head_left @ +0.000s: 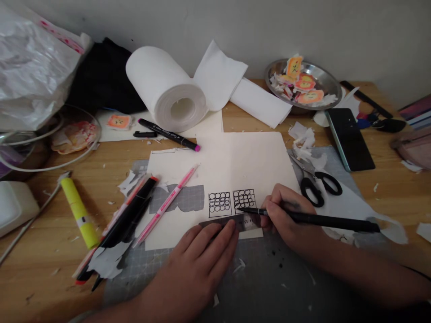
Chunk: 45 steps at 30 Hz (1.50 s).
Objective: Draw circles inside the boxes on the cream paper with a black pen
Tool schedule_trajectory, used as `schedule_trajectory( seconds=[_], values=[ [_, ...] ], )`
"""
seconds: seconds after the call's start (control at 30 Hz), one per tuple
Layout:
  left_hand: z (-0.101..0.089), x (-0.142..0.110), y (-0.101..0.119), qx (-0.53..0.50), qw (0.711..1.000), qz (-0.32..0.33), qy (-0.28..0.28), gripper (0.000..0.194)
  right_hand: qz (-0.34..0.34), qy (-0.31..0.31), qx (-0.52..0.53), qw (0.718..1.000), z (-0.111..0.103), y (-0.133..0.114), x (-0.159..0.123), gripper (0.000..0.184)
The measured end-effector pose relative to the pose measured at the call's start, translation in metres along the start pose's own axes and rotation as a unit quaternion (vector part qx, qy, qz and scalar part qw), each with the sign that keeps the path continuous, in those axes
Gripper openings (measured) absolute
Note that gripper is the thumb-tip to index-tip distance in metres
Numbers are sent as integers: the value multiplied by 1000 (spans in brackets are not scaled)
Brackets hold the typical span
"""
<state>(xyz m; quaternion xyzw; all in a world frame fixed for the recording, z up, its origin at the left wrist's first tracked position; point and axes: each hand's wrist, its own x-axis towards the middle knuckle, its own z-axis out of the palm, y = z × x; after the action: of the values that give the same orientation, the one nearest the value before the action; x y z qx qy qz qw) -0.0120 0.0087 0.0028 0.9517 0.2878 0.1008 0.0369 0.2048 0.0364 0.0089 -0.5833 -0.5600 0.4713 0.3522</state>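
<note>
My right hand [286, 215] is closed around a black pen [323, 220], whose tip touches the lower edge of the right one of two small drawn grids [244, 198] on a cream sheet of paper [242, 161]. My left hand [198, 255] lies flat with fingers stretched out, pressing a grey metal ruler [242, 222] onto the paper just below the grids. A second grid [219, 204] filled with ovals sits to the left. The sheet rests on a grey cutting mat [269, 278].
Black scissors [319, 184] lie right of the paper, a dark phone [350, 139] beyond them. A pink pen [168, 204], black markers [128, 220] and a yellow highlighter [79, 211] lie to the left. A paper towel roll [164, 89], a metal bowl [323, 78] of cut-outs and paper scraps sit behind.
</note>
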Motion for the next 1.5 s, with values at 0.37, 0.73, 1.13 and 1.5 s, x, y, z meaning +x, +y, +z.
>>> schedule_trajectory(
  seconds=[0.37, 0.73, 1.13, 1.5],
  values=[
    [0, 0, 1, 8, 1000, 5, -7, 38, 3, 14, 51, 999, 2, 0, 1, 23],
    [-1, 0, 0, 2, 1000, 3, 3, 37, -8, -12, 52, 999, -2, 1, 2, 24],
    [0, 1, -1, -3, 1000, -2, -5, 39, 0, 12, 78, 997, -1, 0, 4, 13],
    [2, -1, 1, 6, 1000, -18, -17, 41, -11, -35, 4, 999, 1, 6, 0, 6]
  ],
)
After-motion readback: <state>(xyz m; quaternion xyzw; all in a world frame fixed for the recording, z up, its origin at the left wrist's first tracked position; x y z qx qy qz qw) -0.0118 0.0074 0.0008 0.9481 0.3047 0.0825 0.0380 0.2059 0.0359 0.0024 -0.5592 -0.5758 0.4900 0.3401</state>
